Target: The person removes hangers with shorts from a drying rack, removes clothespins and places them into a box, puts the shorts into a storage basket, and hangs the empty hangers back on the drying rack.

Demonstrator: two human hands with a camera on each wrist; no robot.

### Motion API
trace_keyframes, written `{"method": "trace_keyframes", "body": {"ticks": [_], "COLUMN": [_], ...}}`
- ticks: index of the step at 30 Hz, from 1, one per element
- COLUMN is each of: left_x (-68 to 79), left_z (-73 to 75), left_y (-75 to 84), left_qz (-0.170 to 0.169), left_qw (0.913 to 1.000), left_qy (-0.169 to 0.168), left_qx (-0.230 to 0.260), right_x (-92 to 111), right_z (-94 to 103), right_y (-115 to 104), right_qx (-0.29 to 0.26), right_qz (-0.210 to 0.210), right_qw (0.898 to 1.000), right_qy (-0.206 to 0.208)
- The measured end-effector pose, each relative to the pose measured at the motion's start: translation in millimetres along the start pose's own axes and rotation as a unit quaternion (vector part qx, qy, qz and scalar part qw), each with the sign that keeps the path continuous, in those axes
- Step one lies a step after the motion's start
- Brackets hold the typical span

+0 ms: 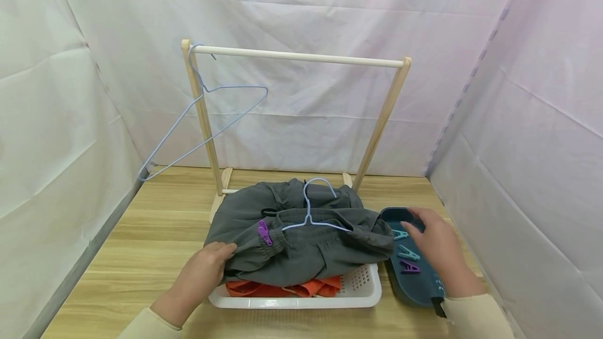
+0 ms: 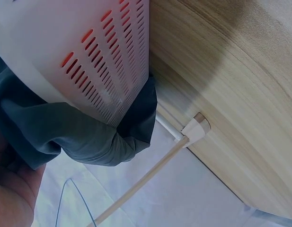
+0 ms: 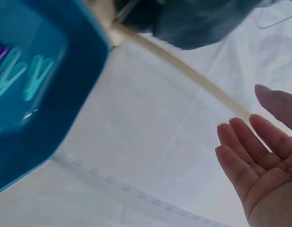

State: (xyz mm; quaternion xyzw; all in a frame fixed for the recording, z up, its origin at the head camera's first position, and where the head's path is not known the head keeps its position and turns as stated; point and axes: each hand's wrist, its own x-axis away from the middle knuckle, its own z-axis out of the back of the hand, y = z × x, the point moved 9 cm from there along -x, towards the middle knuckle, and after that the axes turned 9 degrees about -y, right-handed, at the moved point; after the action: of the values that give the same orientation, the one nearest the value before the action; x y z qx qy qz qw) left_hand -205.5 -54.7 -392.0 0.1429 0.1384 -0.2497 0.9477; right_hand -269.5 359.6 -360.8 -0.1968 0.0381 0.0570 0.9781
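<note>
Grey trousers (image 1: 301, 255) with an elastic waistband lie heaped over a white basket (image 1: 294, 302). A light-blue wire hanger (image 1: 308, 218) sits in the waistband, its hook pointing up. One purple clothespin (image 1: 265, 232) is clipped at the waistband's left side. My left hand (image 1: 200, 276) pinches the trousers' left edge; the fabric partly hides its fingers in the left wrist view. Over the dark-blue tray (image 1: 400, 289) my right hand (image 1: 440, 247) is held with fingers apart and nothing in them. In the tray lie two teal clothespins (image 1: 409, 253) and a purple clothespin (image 1: 410, 267).
Behind the basket stands a wooden rack with a white rail (image 1: 297, 56). Another blue wire hanger (image 1: 202, 88) hangs at the rail's left end. Orange cloth (image 1: 301, 287) shows inside the basket. White sheets (image 1: 301, 9) enclose the wooden table (image 1: 136, 255) at back and sides.
</note>
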Motion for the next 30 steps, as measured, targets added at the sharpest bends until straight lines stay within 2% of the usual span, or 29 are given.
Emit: {"method": "trace_keyframes", "body": {"ticks": [7,12,15,19,25,30], "left_x": [0.0,0.3,0.3,0.5,1.4,1.2], "left_z": [-0.5,0.3,1.6,2.0,-0.1,0.6], "left_y": [0.4,0.9,1.8,2.4,1.8,1.6], "left_qz": [-0.001,-0.008,-0.015,-0.019,-0.023,-0.027], "left_qw": [1.0000,0.9999,0.9998,0.9996,0.9996,0.9994], "left_qy": [-0.001,0.005,0.012,0.018,0.019,0.019], "left_qx": [-0.003,-0.004,-0.008,-0.008,0.000,0.007], "right_x": [12.9,22.1,26.7,31.5,36.7,37.3], "right_z": [21.9,30.9,31.1,29.5,27.8,22.3], "right_y": [-40.1,-68.6,-82.5,-101.3,-128.8,-146.6], "right_qx": [-0.010,-0.017,-0.021,-0.028,-0.060,-0.082], "right_qz": [0.056,0.128,0.168,0.210,0.287,0.319], "right_qw": [0.995,0.981,0.971,0.959,0.935,0.927], "right_qy": [0.081,0.147,0.171,0.186,0.198,0.179]}}
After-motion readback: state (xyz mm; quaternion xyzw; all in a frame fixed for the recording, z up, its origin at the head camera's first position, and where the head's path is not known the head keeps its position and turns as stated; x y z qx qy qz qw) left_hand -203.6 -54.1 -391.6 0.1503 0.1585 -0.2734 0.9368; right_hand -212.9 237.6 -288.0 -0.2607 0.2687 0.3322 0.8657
